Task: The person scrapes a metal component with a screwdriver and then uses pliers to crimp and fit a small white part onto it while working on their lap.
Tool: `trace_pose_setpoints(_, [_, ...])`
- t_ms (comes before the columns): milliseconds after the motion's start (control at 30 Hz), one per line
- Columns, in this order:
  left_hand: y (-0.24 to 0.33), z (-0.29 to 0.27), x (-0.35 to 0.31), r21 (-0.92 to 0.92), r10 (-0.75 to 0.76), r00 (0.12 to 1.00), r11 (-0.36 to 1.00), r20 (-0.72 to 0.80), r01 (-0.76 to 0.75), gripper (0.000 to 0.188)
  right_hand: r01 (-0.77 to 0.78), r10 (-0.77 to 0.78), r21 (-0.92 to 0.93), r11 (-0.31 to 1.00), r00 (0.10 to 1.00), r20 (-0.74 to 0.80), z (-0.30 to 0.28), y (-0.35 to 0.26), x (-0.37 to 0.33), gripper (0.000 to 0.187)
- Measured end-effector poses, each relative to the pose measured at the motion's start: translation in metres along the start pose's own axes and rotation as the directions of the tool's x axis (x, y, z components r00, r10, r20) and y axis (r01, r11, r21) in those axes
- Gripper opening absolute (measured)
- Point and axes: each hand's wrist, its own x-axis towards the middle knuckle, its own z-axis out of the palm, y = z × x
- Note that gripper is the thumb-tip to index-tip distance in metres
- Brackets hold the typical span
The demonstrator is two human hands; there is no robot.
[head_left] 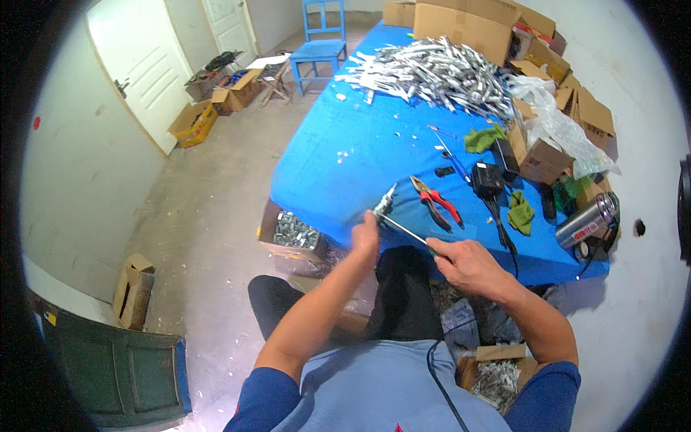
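Matt cloth (324, 151) covers the tabletop (338, 133). The slim rod (404, 228) is smooth, shiny metal; the pliers' handles (448, 207) look like glossy plastic. The flask (589, 220) is polished metal, the carton (461, 27) matt cardboard, the bag (558, 124) crinkled plastic.

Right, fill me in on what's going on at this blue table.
A person's left hand holds a small silvery piece at the near edge of the blue table. The right hand grips a thin-shafted tool, probably a screwdriver, pointed toward that piece; contact is unclear. Red-handled pliers lie nearby, and a heap of silvery-white pieces covers part of the far end.
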Motion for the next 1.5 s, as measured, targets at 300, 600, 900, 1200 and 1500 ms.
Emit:
trace_pose_setpoints(300, [0.009, -0.02, -0.016, -0.3, -0.201, 0.915, 0.901, 0.351, 0.313, 0.051, 0.047, -0.056, -0.172, 0.984, 0.997, -0.049, 0.008, -0.001, -0.003, 0.032])
trace_pose_setpoints(600, [0.009, -0.021, -0.017, -0.334, -0.229, 0.902, 0.872, 0.367, 0.357, 0.049, 0.047, -0.044, -0.361, 0.931, 0.999, 0.017, 0.007, -0.012, 0.001, 0.037])
trace_pose_setpoints(900, [0.01, -0.02, -0.011, -0.339, -0.217, 0.913, 0.878, 0.347, 0.337, 0.045, 0.058, -0.047, -0.109, 0.992, 0.994, 0.098, -0.015, -0.016, 0.02, 0.021])
trace_pose_setpoints(1200, [0.001, -0.027, -0.001, -0.334, -0.173, 0.916, 0.893, 0.363, 0.301, 0.047, -0.005, 0.022, -0.227, 0.974, 0.997, 0.075, -0.006, -0.025, 0.013, 0.033])
trace_pose_setpoints(1500, [0.002, -0.024, -0.01, -0.279, -0.182, 0.929, 0.92, 0.321, 0.276, 0.051, -0.031, 0.045, -0.117, 0.993, 0.992, 0.122, -0.027, -0.027, 0.013, 0.024])
